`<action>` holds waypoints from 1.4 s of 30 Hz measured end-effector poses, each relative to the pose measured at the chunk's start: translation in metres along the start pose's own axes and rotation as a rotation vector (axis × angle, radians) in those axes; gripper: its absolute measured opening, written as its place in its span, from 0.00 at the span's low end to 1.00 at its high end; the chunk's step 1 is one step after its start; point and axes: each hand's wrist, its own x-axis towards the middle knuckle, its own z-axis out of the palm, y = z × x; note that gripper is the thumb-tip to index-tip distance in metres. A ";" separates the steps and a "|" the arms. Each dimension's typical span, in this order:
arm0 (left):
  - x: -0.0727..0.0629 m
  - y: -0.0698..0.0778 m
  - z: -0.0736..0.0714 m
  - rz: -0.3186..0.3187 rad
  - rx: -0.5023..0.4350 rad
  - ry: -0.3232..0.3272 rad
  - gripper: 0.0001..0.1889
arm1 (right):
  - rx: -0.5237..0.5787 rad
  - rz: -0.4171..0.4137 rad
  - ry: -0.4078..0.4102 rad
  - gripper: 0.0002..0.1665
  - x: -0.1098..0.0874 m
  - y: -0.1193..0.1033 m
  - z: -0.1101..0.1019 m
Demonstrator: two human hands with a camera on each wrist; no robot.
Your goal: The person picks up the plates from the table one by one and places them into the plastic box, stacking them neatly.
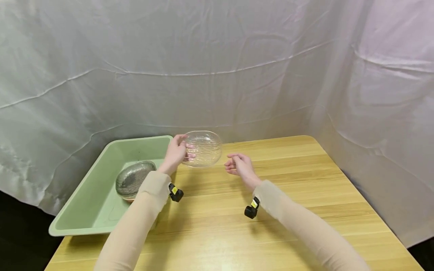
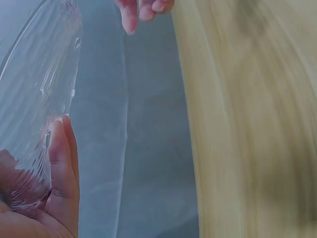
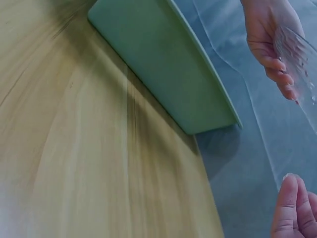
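A clear, ripple-textured oval plate is held up over the back of the table by my left hand, which grips its left edge. In the left wrist view, the plate stands nearly edge-on, with fingers of the left hand against its rim and others seen through it. My right hand hovers to the right of the plate, a small gap away, its fingers loosely bent and nothing visible in them. The right wrist view shows that hand's fingertips close together at the lower right.
A pale green basin stands on the left of the wooden table. Inside it lies a clear textured oval dish with something reddish under its lower edge. A grey-white curtain hangs behind and along the right side.
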 end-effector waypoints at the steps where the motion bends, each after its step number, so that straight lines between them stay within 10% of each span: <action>1: 0.000 0.000 -0.005 0.001 0.002 0.012 0.24 | -0.009 -0.016 -0.004 0.23 -0.001 -0.001 0.004; 14: -0.006 -0.009 -0.075 -0.017 0.051 0.121 0.26 | -0.155 -0.198 -0.073 0.18 -0.014 -0.002 0.050; 27: -0.020 -0.047 -0.139 -0.093 0.053 0.170 0.29 | -0.138 -0.121 -0.197 0.19 -0.020 0.011 0.077; 42: -0.034 -0.080 -0.177 -0.218 -0.028 0.141 0.39 | -0.180 -0.085 -0.277 0.20 -0.032 0.017 0.090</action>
